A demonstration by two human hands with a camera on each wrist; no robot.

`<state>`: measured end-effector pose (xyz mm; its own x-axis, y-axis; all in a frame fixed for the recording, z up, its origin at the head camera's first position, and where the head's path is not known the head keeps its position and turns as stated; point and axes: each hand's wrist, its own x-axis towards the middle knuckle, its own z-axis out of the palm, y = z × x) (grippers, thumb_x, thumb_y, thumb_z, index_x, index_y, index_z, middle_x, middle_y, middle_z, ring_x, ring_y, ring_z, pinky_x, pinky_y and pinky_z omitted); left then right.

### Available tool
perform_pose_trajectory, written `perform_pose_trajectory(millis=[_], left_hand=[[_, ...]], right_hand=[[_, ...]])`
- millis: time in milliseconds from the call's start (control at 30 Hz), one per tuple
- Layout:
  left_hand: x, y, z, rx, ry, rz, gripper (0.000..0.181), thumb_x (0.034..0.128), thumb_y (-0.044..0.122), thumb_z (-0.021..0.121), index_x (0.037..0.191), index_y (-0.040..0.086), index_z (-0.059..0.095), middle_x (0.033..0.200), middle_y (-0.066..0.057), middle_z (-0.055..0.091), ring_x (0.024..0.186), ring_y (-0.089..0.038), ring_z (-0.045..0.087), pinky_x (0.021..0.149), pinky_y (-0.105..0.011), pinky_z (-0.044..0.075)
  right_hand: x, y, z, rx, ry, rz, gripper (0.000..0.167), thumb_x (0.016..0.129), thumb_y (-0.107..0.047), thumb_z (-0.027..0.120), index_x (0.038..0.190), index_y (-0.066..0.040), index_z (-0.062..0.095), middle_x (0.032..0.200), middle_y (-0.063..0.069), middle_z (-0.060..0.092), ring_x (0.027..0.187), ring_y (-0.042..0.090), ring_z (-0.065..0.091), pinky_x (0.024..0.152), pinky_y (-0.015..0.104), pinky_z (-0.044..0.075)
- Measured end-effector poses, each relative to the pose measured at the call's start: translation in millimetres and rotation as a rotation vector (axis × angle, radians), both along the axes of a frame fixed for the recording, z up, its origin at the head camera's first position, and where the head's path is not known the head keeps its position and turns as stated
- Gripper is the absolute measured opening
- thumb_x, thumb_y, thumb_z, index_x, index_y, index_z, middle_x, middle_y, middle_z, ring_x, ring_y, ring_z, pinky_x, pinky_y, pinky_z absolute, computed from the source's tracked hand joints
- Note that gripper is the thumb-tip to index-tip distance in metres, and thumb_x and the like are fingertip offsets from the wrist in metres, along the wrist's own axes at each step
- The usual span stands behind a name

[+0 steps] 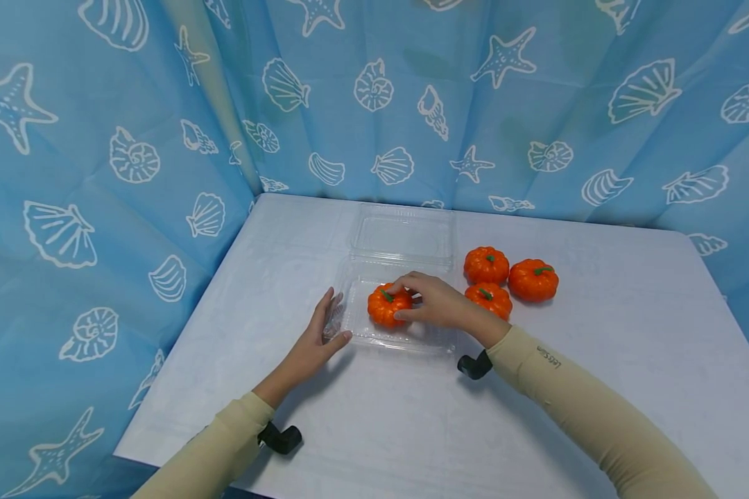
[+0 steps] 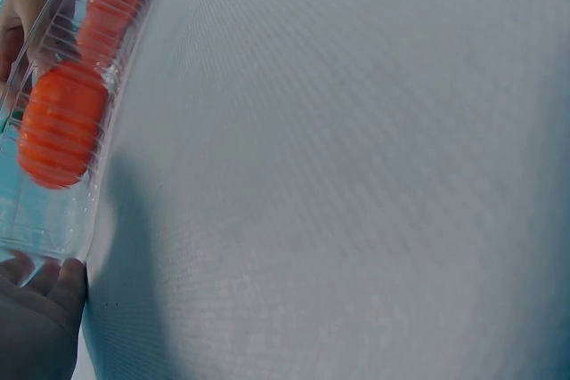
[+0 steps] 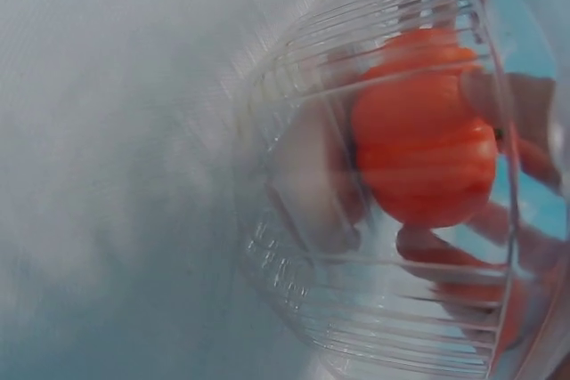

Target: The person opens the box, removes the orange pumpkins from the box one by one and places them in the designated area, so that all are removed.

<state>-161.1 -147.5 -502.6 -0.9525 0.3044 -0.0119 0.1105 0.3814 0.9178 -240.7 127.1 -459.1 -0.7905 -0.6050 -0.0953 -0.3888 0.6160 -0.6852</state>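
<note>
A small orange toy pumpkin (image 1: 383,312) with a green stem sits inside the base of a clear plastic clamshell box (image 1: 365,338). Thumb and fingers of my right hand (image 1: 435,301) grip this pumpkin from the right. Through the see-through box wall, the right wrist view shows the pumpkin (image 3: 426,153) with fingers around it. My left hand (image 1: 312,350) touches the left side of the box, its fingers extended and thumb spread. In the left wrist view, fingertips (image 2: 67,287) of the left hand meet the box's corner.
Right of the box are three more orange pumpkins: one at the back (image 1: 486,265), one farther right (image 1: 533,281), and one partly behind my right wrist (image 1: 489,299). The box's lid (image 1: 404,232) lies folded back on the white table (image 1: 374,423). A blue seashell curtain (image 1: 437,104) hangs behind.
</note>
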Motion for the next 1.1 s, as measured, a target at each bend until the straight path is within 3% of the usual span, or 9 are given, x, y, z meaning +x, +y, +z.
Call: perform_pose_trajectory(millis=[300, 633, 867, 1100], left_hand=[[-1.8, -0.1, -3.0, 0.024, 0.001, -0.007, 0.089, 0.0998, 0.01, 0.063, 0.164, 0.009, 0.0, 0.168, -0.015, 0.017, 0.155, -0.033, 0.013, 0.12, -0.06, 0.021], [-0.3, -0.8, -1.8, 0.002, 0.013, 0.002, 0.089, 0.1001, 0.015, 0.064, 0.164, 0.013, 0.002, 0.169, -0.01, 0.02, 0.155, -0.03, 0.014, 0.121, -0.059, 0.02], [0.0, 0.2, -1.0, 0.001, 0.019, 0.009, 0.09, 0.0995, 0.014, 0.065, 0.164, 0.012, 0.002, 0.168, -0.01, 0.021, 0.155, -0.03, 0.016, 0.119, -0.06, 0.024], [-0.7, 0.1, -2.8, 0.002, 0.017, 0.006, 0.089, 0.1002, 0.015, 0.064, 0.164, 0.011, 0.002, 0.169, -0.011, 0.02, 0.155, -0.031, 0.015, 0.119, -0.06, 0.023]], right_hand=[[1.1, 0.0, -0.2, -0.017, 0.005, -0.018, 0.042, 0.09, -0.022, 0.081, 0.129, -0.017, 0.067, 0.132, 0.004, 0.061, 0.121, 0.023, 0.059, 0.099, 0.038, 0.054], [1.5, 3.5, 1.6, -0.024, 0.01, -0.053, 0.044, 0.089, -0.027, 0.081, 0.13, -0.019, 0.067, 0.134, 0.003, 0.06, 0.116, 0.022, 0.06, 0.097, 0.037, 0.056], [2.4, 10.0, 6.3, -0.023, 0.038, -0.06, 0.052, 0.089, -0.027, 0.081, 0.138, -0.021, 0.064, 0.137, 0.006, 0.059, 0.12, 0.026, 0.059, 0.097, 0.04, 0.055], [3.6, 16.5, 10.0, -0.033, 0.013, -0.085, 0.054, 0.088, -0.03, 0.082, 0.138, -0.023, 0.064, 0.137, 0.004, 0.058, 0.121, 0.025, 0.061, 0.098, 0.042, 0.055]])
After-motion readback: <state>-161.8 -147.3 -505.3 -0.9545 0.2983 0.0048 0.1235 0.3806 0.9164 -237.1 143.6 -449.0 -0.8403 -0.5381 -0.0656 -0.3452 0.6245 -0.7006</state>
